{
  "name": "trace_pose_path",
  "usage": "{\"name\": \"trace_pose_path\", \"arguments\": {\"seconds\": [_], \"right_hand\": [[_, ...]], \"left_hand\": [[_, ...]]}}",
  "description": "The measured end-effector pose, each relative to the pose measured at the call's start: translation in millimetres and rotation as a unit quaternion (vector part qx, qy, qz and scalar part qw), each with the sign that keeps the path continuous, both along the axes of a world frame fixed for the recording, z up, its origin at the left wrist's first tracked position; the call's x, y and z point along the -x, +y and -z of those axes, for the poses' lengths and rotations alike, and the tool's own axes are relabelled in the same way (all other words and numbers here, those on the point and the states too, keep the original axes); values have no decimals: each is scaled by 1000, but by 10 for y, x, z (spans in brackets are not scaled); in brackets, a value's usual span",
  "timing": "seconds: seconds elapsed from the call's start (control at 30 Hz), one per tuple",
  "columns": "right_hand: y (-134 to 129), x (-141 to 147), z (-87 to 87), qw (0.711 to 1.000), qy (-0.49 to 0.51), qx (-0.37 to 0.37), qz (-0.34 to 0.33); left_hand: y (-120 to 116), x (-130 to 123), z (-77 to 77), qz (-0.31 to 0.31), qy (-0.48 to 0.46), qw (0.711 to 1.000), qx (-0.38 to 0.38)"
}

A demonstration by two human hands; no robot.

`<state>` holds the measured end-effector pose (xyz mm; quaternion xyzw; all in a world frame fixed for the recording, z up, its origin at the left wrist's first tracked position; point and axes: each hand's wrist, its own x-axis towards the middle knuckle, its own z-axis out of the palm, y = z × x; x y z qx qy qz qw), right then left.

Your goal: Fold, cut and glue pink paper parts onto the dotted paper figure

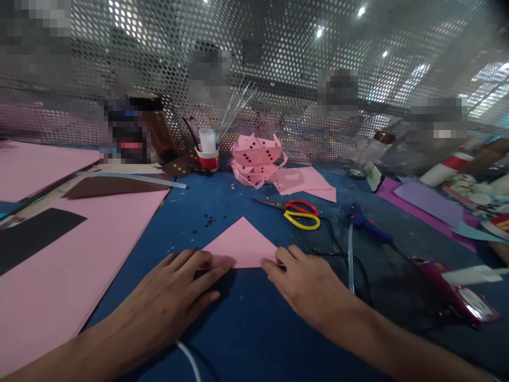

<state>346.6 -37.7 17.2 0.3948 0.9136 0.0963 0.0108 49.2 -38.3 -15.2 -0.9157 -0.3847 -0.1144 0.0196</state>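
Note:
A pink sheet of paper (pixel 242 245), folded into a triangle, lies on the blue table with its peak pointing away from me. My left hand (pixel 181 284) holds down its left corner, fingers bent over the folded edge and the thumb lower, off the paper. At the opposite corner, my right hand (pixel 304 273) has its fingers curled and its thumb along the near edge. Both hands partly cover the corners. Just beyond the paper lie scissors (pixel 302 213) with one red and one yellow handle. Small black paper bits (pixel 209 220) are scattered to its left.
Large pink sheets (pixel 115 233) cover the left side. A pink paper construction with black squares (pixel 256 159) stands at the back beside a red-and-white cup (pixel 208 159). On the right are a blue glue gun (pixel 368 225), its cord, and purple paper (pixel 429 204). Perforated metal (pixel 278 69) rises behind.

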Motion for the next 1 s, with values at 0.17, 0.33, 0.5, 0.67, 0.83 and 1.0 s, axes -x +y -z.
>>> {"name": "trace_pose_path", "arguments": {"seconds": [0.17,0.33,0.5,0.67,0.83,1.0], "right_hand": [[6,19,35,1000,19,7,-18],[-17,84,7,1000,25,13,-5],[-31,130,1,1000,18,7,-9],[-46,161,26,999,29,16,-9],[-55,182,65,999,34,8,-31],[-64,199,45,999,32,3,-40]], "left_hand": [[17,-11,20,-11,-18,1000,12],[14,-33,-3,-16,-19,999,26],[4,-30,25,-26,-12,999,31],[-3,-38,17,-31,-7,999,38],[-33,-74,-68,-33,-1,998,50],[-111,-198,-106,-25,-1,998,50]]}}
